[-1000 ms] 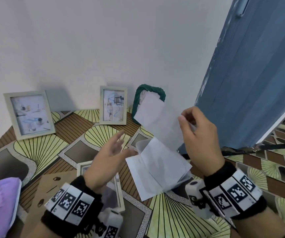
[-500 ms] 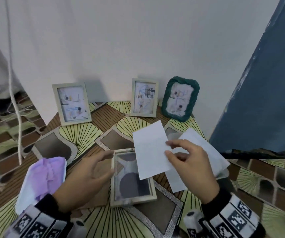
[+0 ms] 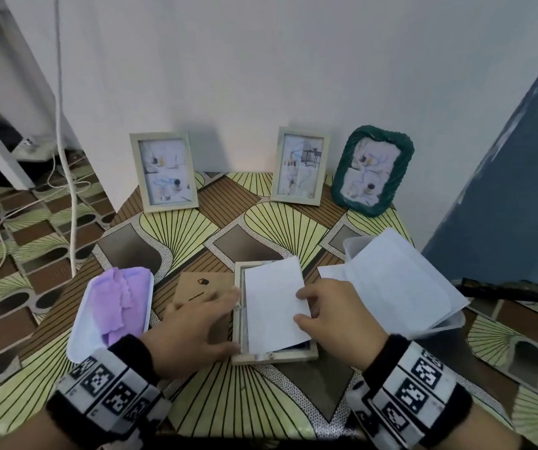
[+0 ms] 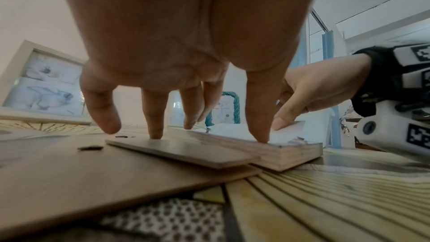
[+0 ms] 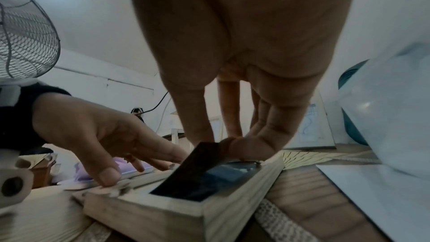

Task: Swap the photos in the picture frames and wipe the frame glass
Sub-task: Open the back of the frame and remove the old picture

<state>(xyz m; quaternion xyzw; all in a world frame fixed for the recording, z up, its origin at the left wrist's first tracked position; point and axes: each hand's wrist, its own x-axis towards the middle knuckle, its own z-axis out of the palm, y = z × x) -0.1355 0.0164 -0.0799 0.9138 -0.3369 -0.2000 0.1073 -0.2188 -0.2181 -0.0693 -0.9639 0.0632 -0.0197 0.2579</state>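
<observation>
A pale wooden frame (image 3: 274,356) lies face down on the table in front of me. A photo (image 3: 272,303), white back up, lies slanted over the frame's opening. My right hand (image 3: 300,306) pinches the photo's right edge between thumb and fingers, and the right wrist view shows the photo (image 5: 197,172) tilted, one end lifted off the frame (image 5: 163,213). My left hand (image 3: 228,319) has straight fingers (image 4: 156,132) pressing on the frame's left rail and on the brown backing board (image 3: 196,285) beside it. Three more frames stand against the wall: pale left (image 3: 163,172), pale middle (image 3: 300,167), green right (image 3: 371,170).
A white tray (image 3: 81,339) holding a purple cloth (image 3: 115,300) sits left of the backing board. A clear plastic container (image 3: 350,248) with white sheets (image 3: 400,280) stands to the right. White cables (image 3: 66,157) hang at the left, and a blue panel (image 3: 504,190) rises at the right.
My right hand brought the photo down from the air onto the face-down frame. My left hand moved onto the frame's left edge and the backing board.
</observation>
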